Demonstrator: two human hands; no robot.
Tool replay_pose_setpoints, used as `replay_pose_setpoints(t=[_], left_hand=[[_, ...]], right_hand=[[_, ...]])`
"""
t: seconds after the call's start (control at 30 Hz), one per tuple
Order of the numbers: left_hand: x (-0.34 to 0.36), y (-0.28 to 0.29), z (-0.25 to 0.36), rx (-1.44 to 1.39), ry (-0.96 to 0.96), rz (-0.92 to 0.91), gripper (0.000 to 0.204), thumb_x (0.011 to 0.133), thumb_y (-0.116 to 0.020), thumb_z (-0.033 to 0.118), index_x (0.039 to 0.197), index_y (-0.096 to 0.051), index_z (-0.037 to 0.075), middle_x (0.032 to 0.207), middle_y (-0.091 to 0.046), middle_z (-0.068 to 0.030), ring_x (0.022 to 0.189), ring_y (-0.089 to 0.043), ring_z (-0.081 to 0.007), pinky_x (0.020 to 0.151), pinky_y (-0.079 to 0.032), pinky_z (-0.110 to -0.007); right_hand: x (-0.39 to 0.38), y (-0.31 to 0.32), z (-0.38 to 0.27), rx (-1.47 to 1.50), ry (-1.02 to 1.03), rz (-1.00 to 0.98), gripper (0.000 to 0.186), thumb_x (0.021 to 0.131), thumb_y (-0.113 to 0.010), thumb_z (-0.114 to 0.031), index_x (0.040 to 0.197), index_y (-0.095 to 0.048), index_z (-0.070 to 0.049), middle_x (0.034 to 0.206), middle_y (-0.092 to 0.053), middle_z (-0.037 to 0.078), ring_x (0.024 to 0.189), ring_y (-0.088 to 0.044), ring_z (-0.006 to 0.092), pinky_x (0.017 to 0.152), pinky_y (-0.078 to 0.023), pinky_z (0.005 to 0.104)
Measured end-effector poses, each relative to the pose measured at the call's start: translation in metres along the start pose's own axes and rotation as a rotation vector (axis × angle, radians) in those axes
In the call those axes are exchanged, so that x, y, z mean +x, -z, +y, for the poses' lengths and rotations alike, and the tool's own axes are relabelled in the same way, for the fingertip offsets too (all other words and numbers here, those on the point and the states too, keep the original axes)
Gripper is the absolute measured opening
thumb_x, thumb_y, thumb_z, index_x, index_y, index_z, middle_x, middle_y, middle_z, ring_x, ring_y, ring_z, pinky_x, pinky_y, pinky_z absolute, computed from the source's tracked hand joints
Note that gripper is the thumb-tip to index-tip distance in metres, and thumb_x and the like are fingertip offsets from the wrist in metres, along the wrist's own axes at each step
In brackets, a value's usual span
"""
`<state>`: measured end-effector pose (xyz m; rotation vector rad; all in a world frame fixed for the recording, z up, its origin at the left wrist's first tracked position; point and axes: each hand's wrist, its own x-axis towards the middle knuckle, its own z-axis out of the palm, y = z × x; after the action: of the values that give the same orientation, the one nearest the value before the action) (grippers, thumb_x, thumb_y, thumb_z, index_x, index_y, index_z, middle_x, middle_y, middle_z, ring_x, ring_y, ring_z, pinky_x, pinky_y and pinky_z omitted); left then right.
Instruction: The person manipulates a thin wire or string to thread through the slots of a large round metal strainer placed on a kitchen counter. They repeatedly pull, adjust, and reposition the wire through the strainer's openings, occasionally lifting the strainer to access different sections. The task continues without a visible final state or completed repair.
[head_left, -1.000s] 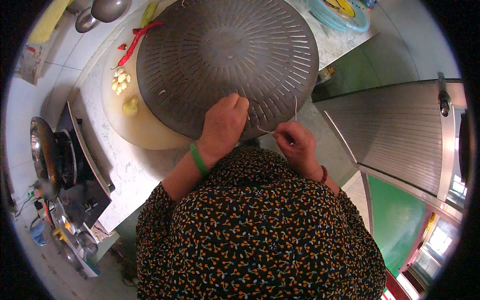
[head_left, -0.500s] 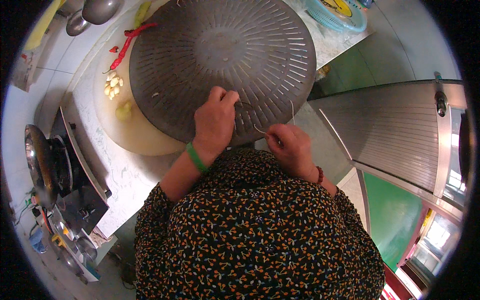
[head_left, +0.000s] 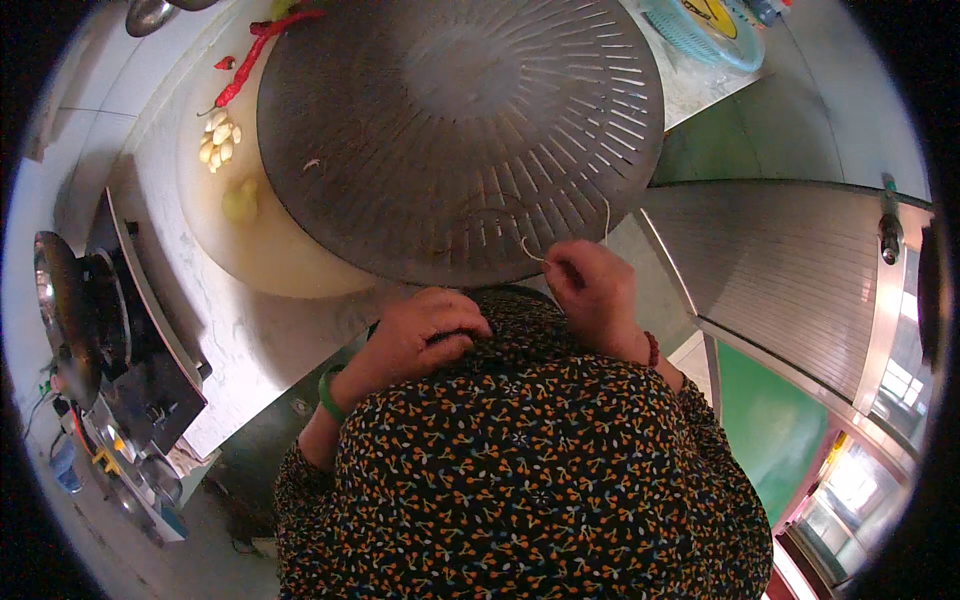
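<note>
A thin pale string [head_left: 607, 215] rises in a curved piece from my right hand [head_left: 595, 292], whose fingers are pinched on it. Another short end of it curls out on the left side of that hand, over the near rim of a large round dark grey slotted tray [head_left: 440, 180]. My left hand [head_left: 420, 330] is close to my patterned top, below the tray's near edge. Its fingers are curled toward the thumb, and whatever they may hold is hidden. A green bangle circles the left wrist; dark red beads circle the right.
Under the tray's left side lies a pale round board [head_left: 300, 265] with peeled garlic cloves [head_left: 218, 140], a red chilli [head_left: 240, 75] and a yellowish-green lump [head_left: 240, 202]. A stove [head_left: 120, 320] stands left. A blue basket [head_left: 700, 35] sits far right; a ribbed metal panel [head_left: 780, 280] stands right.
My left hand has left the tray and moved down and left, to my top. The right hand stays on the string, shifted slightly. The whole view has shifted a little.
</note>
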<state>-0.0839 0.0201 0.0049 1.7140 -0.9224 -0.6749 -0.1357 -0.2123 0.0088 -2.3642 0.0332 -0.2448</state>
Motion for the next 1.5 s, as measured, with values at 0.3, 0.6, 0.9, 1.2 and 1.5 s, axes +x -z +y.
replay_pose_setpoints(t=[0.3,0.6,0.9,1.2,1.5], left_hand=[[0.000,-0.020,-0.027,-0.590,0.545,-0.014,0.029,0.086,-0.051,0.015,0.110,-0.057,0.000,0.111,-0.058,-0.0058,0.101,-0.053,-0.0159,0.090,-0.040,-0.030],[0.023,-0.040,-0.048,-0.940,0.694,0.031,0.044,0.093,-0.045,0.036,0.114,-0.056,-0.001,0.107,-0.059,-0.0053,0.096,-0.052,-0.0125,0.087,-0.040,-0.025],[0.040,-0.017,-0.001,-0.638,0.666,-0.062,0.045,0.096,-0.034,0.038,0.120,-0.053,0.006,0.112,-0.059,-0.0049,0.095,-0.054,-0.0145,0.085,-0.042,-0.028],[0.039,-0.034,-0.035,-0.820,0.581,-0.025,0.045,0.097,-0.031,0.037,0.120,-0.053,0.004,0.114,-0.058,-0.0067,0.106,-0.051,-0.0156,0.094,-0.039,-0.030],[0.046,-0.019,0.001,-0.582,0.655,0.081,0.043,0.096,-0.037,0.035,0.113,-0.056,0.000,0.104,-0.061,-0.0059,0.097,-0.054,-0.0124,0.090,-0.040,-0.026]], right_hand=[[0.005,0.003,-0.002,0.132,-0.168,-0.077,0.007,0.075,-0.063,-0.008,0.080,-0.058,-0.006,0.071,-0.059,0.010,0.061,-0.058,0.0240,0.055,-0.046,0.0310],[0.008,0.007,0.001,0.094,-0.106,-0.175,0.009,0.076,-0.062,-0.008,0.083,-0.056,-0.007,0.075,-0.059,0.010,0.068,-0.058,0.0286,0.059,-0.047,0.0352],[0.001,0.000,0.005,-0.063,0.125,-0.099,0.012,0.076,-0.062,-0.013,0.085,-0.056,-0.008,0.077,-0.059,0.010,0.072,-0.058,0.0313,0.059,-0.047,0.0402],[0.005,-0.009,0.003,-0.109,0.205,-0.058,0.012,0.070,-0.067,-0.009,0.079,-0.059,-0.009,0.071,-0.059,0.008,0.065,-0.058,0.0281,0.054,-0.046,0.0363],[0.013,-0.019,0.000,-0.111,0.257,-0.052,0.010,0.077,-0.059,-0.016,0.080,-0.052,-0.010,0.070,-0.055,0.010,0.066,-0.056,0.0311,0.053,-0.046,0.0418]])
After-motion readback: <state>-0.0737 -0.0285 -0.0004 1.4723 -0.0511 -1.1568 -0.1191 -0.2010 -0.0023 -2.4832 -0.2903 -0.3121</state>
